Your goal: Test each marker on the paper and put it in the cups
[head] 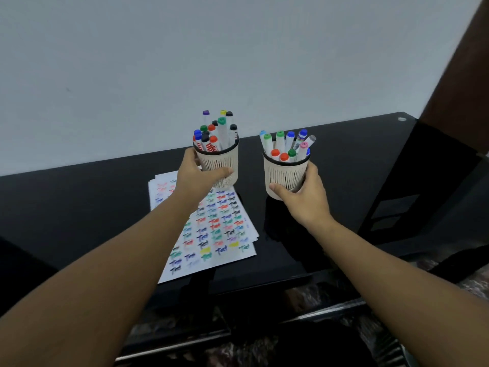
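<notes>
Two cream slotted cups stand near the back of the black table. My left hand (195,176) grips the left cup (225,161), which holds several markers (215,131) with blue, red, black, green, purple and yellow caps. My right hand (304,192) grips the right cup (287,174), filled with several markers (287,145) capped in green, blue, red and pink. The left cup's base sits over the far edge of the paper (219,226), a white stack of sheets covered in rows of coloured test marks. My left forearm crosses the paper's left part.
The glossy black table (92,202) ends at a pale wall behind the cups. A dark brown post (460,75) and a black frame rise at the right. The table's front edge runs below the paper, with patterned floor beneath it.
</notes>
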{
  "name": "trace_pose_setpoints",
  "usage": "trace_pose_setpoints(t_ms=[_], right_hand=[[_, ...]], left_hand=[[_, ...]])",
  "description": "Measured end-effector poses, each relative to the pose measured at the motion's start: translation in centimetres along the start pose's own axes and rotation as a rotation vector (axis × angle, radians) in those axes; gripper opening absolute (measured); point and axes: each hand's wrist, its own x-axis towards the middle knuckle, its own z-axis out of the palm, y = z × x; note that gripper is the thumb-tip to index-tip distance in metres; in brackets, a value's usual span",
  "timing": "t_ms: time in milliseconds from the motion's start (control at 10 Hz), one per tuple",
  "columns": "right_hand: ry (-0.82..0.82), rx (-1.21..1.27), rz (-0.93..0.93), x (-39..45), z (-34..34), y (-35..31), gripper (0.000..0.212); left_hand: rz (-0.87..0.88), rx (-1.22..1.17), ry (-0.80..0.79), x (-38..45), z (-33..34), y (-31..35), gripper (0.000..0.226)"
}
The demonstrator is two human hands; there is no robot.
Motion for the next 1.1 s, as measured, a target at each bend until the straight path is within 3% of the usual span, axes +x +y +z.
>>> trace_pose_setpoints(t_ms=[300, 900, 1000, 1100], right_hand=[[-0.174, -0.005, -0.028, 0.0, 8.8, -3.1, 0.088], [-0.257, -0.010, -0.019, -0.4, 12.1, -3.3, 0.089], [-0.276, -0.019, 0.006, -0.7, 10.8, -4.2, 0.101], [-0.121, 0.102, -0.004, -1.1, 6.3, -5.3, 0.095]], left_hand=[[-0.090, 0.004, 0.131, -0.8, -9.1, -4.8, 0.075], [-0.103, -0.047, 0.166, -2.0, -10.0, -8.7, 0.080], [-0.178, -0.008, 0.107, -2.4, -10.5, -8.1, 0.104], [-0.206, 0.035, 0.166, -4.2, -12.5, -7.2, 0.130]])
